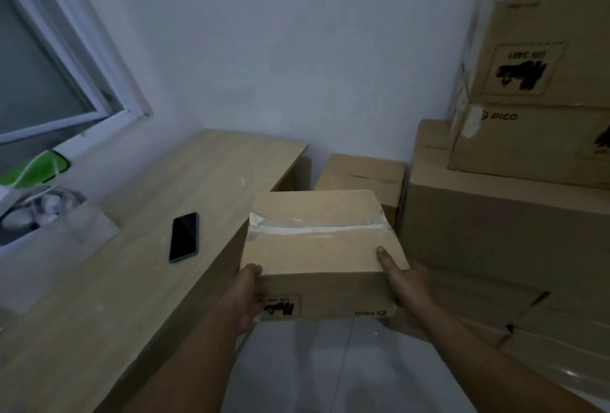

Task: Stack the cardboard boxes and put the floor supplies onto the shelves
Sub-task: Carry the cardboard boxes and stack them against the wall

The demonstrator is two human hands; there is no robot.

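Gripping the taped box (318, 249) at both near corners — left hand (246, 297) and right hand (404, 280), thumbs on top — keeps it level for stacking on the low box (361, 175) beyond.

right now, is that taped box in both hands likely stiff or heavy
Probably stiff: the taped box shows flat faces and square edges. Likely fairly light, since the left hand and right hand hold it by its near corners.
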